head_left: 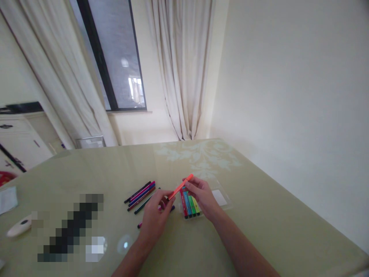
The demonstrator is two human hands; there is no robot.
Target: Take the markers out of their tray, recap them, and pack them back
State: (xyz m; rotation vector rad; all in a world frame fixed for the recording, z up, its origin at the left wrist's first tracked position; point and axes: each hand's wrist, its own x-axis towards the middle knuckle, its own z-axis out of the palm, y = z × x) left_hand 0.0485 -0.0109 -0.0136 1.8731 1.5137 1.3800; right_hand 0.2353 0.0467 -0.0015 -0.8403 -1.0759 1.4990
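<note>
Between my two hands an orange felt-tip pen [179, 188] slants up to the right, off the table. My left hand [157, 211] pinches its dark lower end, while my right hand [203, 195] grips near its upper end. Under and beside my right hand lies a clear plastic pen case [228, 203]. Red, blue, green and yellow pens [189, 206] sit side by side in its left part; my right hand hides some of the case. Left of my left hand, several dark, purple and red pens [141, 195] lie loose, some partly covered by that hand.
The table [115, 165] has a glossy top with a pale floral pattern at the far end. On its left are a white oval object [19, 226], a pixelated dark long shape [72, 229] and a pale packet [8, 200]. A wall [288, 96] runs along the right edge.
</note>
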